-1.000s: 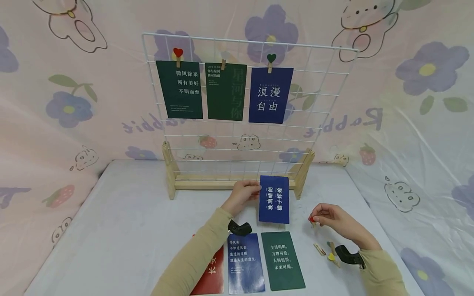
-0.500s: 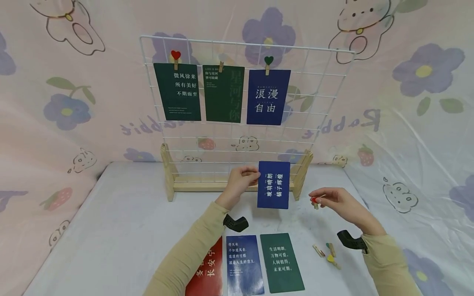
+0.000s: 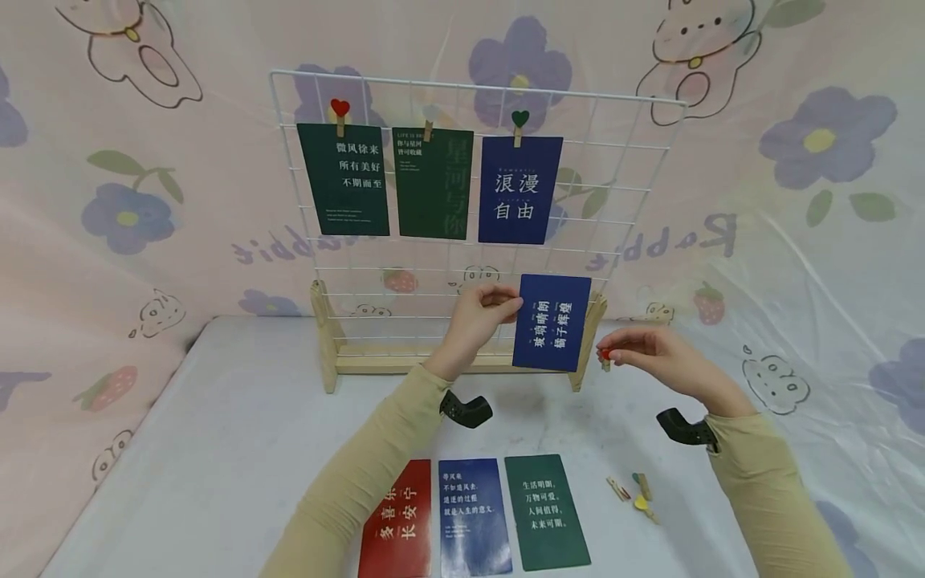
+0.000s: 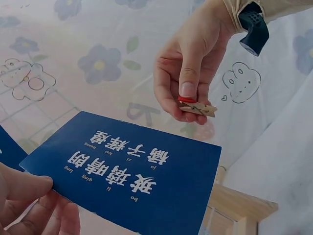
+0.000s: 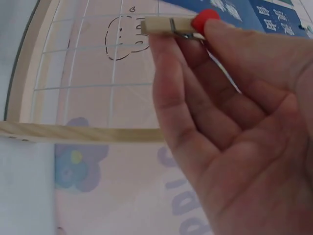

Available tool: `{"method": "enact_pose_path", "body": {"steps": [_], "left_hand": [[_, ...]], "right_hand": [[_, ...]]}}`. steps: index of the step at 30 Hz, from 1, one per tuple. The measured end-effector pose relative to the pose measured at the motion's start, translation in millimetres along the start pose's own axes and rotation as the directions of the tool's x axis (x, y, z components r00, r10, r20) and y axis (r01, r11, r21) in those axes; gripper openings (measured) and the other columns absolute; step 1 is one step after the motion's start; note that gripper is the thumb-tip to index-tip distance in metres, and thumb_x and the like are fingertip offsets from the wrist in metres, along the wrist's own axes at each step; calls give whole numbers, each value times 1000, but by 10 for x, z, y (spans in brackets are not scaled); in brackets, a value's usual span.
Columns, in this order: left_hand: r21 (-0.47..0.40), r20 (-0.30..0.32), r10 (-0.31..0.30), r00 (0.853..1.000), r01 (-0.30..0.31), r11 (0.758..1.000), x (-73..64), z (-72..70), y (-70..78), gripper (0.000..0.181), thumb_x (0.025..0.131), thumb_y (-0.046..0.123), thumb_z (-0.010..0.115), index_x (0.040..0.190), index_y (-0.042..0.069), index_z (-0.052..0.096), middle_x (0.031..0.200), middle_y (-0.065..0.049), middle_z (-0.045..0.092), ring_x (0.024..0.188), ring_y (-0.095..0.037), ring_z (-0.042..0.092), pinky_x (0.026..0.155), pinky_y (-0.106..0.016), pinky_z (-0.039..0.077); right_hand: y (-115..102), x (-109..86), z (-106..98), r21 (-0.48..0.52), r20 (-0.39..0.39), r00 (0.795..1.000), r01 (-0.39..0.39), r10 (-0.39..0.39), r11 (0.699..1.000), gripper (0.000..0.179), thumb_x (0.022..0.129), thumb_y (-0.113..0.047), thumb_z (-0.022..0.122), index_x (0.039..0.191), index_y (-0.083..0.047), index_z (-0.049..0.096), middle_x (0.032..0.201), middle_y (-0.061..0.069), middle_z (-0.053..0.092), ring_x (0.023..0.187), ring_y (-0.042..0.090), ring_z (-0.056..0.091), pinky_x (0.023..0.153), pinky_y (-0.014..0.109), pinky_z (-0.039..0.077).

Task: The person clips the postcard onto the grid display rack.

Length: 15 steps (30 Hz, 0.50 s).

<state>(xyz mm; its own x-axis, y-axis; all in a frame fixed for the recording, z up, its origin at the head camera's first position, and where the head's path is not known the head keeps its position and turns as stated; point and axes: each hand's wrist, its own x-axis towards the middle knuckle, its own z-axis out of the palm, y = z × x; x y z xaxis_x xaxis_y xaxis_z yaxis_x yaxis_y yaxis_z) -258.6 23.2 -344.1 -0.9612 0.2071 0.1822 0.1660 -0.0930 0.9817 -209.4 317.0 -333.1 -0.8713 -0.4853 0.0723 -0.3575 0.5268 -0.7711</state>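
My left hand (image 3: 477, 321) pinches the left edge of a blue card (image 3: 552, 323) with white characters, raised in front of the rack's lower right part. In the left wrist view the thumb lies on top of that card's corner. To the right of the card, my right hand (image 3: 665, 357) pinches a small wooden clothespin (image 5: 171, 26) with a red top between thumb and fingers. Behind the card stands a white wire grid rack (image 3: 462, 84) on wooden feet. Along its upper part hang a dark green card (image 3: 343, 193), another green card (image 3: 432, 193) and a blue card (image 3: 518, 209), each under a clothespin.
Flat on the white table (image 3: 217, 449) lie a red card (image 3: 405, 538), a blue card (image 3: 473, 522) and a green card (image 3: 547, 538). Several loose clothespins (image 3: 643, 486) lie right of them. A patterned cloth (image 3: 809, 265) forms the backdrop.
Both hands have risen from near the table toward the rack. The left hand's blue card has moved up and slightly right and tilted a little. The right hand still pinches the clothespin.
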Motion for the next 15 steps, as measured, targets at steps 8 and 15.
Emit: {"method": "enact_pose_path", "body": {"steps": [8, 15], "left_hand": [[43, -39, 135, 990, -133, 990, 184, 32, 301, 14, 88, 3, 68, 101, -2, 67, 90, -10, 65, 79, -18, 64, 74, -26, 56], [69, -38, 186, 982, -183, 981, 255, 57, 447, 13, 89, 4, 68, 101, 1, 68, 91, -9, 65, 81, -17, 64, 75, -24, 56]], "right_hand": [[-211, 184, -102, -21, 6, 997, 71, -71, 997, 19, 95, -3, 57, 112, 5, 63, 107, 19, 65, 92, 17, 65, 82, 22, 53], [-349, 304, -203, -50, -20, 993, 117, -118, 992, 20, 97, -2, 53, 114, 6, 61, 109, 22, 64, 95, 16, 64, 82, 20, 52]]}}
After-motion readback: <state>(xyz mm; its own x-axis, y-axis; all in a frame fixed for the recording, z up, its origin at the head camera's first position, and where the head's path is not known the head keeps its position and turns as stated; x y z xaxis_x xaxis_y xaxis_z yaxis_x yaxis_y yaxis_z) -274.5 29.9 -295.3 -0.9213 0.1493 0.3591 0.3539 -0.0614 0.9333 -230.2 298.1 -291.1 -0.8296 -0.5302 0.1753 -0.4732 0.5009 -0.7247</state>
